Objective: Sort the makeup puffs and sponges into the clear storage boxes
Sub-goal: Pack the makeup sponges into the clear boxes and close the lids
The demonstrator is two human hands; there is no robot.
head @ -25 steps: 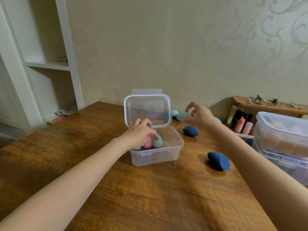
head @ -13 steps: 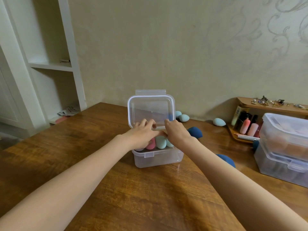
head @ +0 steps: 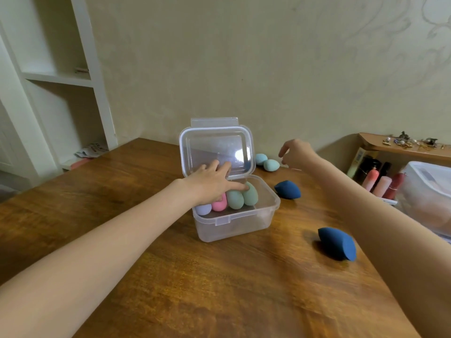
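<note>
The right hand (head: 296, 153) has left the clear box (head: 235, 224), fingers loosely curled and empty, nearing the far teal sponges (head: 271, 165); the left hand (head: 211, 182), fingers straight, steadies the added green sponge (head: 251, 197).

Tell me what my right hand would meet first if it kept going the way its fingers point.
Probably the two light blue sponges: the right hand points leftward toward them, though depth is unclear.
</note>
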